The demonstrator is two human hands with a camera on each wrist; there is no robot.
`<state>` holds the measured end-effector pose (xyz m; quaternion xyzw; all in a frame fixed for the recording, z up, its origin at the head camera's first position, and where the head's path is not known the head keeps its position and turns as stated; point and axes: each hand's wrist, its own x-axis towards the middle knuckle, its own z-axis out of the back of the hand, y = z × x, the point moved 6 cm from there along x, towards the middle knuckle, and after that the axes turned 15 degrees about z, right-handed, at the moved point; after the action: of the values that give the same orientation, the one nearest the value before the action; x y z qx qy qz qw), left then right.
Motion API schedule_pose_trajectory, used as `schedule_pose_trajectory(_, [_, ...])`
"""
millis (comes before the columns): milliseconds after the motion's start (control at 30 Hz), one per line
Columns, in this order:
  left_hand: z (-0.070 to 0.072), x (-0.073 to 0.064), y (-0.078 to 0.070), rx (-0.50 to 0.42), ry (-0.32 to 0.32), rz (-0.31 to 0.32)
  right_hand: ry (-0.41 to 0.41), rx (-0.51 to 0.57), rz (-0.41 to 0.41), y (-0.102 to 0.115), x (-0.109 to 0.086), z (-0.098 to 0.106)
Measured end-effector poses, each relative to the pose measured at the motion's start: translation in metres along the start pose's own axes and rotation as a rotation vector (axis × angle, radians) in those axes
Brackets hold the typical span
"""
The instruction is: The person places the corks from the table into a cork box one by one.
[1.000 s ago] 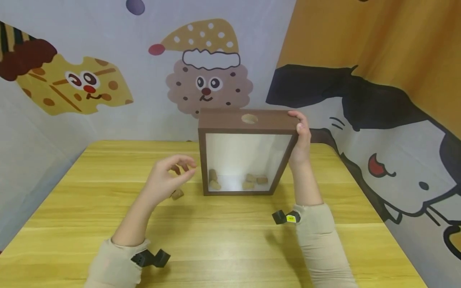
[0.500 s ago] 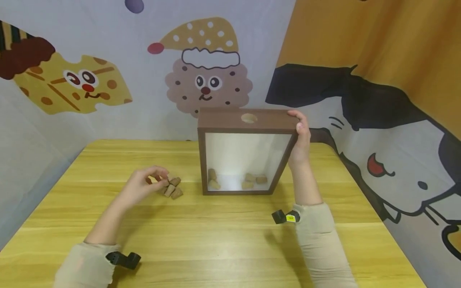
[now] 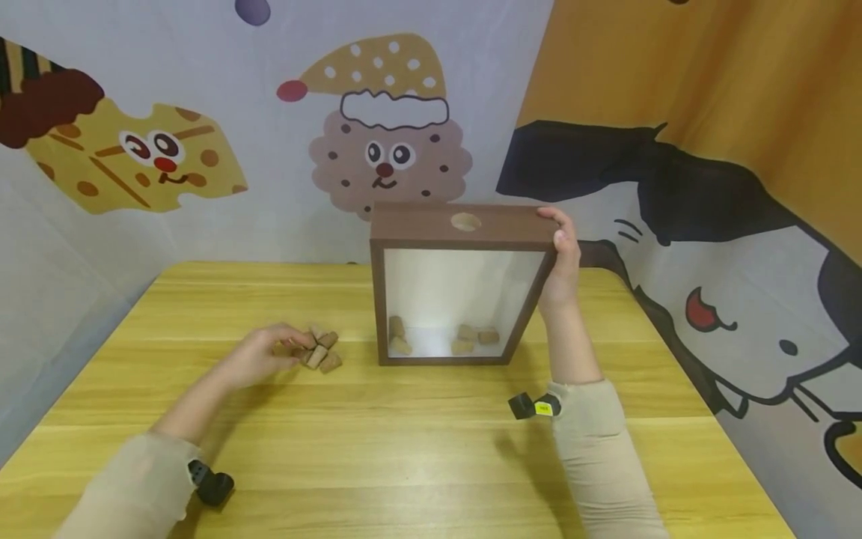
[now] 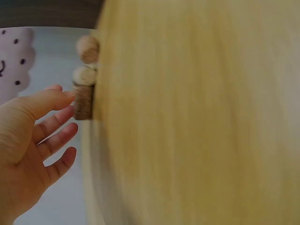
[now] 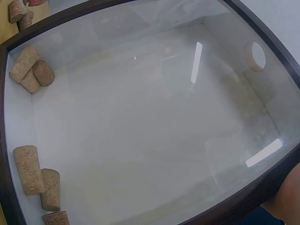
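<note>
On the wooden table (image 3: 404, 442) stands a shallow brown shadow box (image 3: 417, 223) with a clear front and a round hole in its top edge. My right hand (image 3: 562, 262) grips its upper right corner. Several corks (image 5: 28, 169) lie inside along the bottom, in two groups. To the left of the box is a small pile of loose corks (image 3: 319, 357). My left hand (image 3: 259, 358) is at the left side of that pile, with its fingertips at the corks. In the left wrist view its fingers (image 4: 61, 140) are spread and loosely bent beside a cork (image 4: 84, 101).
Behind the table hangs a cloth (image 3: 256, 232) printed with cartoon figures. A small black camera (image 3: 214, 486) sits on the left wrist, and another black camera (image 3: 521, 406) on the right wrist. Bare tabletop lies between the cork pile and the box.
My left hand has moved left and down from beside the box to the loose corks, uncovering most of the pile. The right hand and the box have stayed still.
</note>
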<state>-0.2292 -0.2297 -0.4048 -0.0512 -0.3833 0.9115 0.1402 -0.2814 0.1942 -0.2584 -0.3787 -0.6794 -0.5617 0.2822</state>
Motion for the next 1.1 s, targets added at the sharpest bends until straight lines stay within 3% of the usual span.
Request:
schedule_pose_trajectory(133, [-0.004,0.001,0.006,0.015,0.047,-0.009,0.007,0.0,-0.004,0.0,0.0,0.0])
schedule_pose_trajectory(267, [-0.007,0.004,0.011,0.056,0.069,0.035,0.015,0.004,-0.001,0.001,-0.001,0.0])
schedule_pose_trajectory(567, [-0.008,0.002,0.01,0.047,0.041,0.063,0.024,-0.03,0.0,0.0,0.0,0.001])
schedule_pose_trajectory(867, [0.002,-0.011,-0.023,0.03,-0.083,-0.012,0.026,-0.054,0.012,0.002,0.0,0.0])
schedule_pose_trajectory(1100, [0.001,-0.019,-0.069,-0.012,-0.147,-0.138,0.029,-0.062,0.016,0.001,-0.001,0.001])
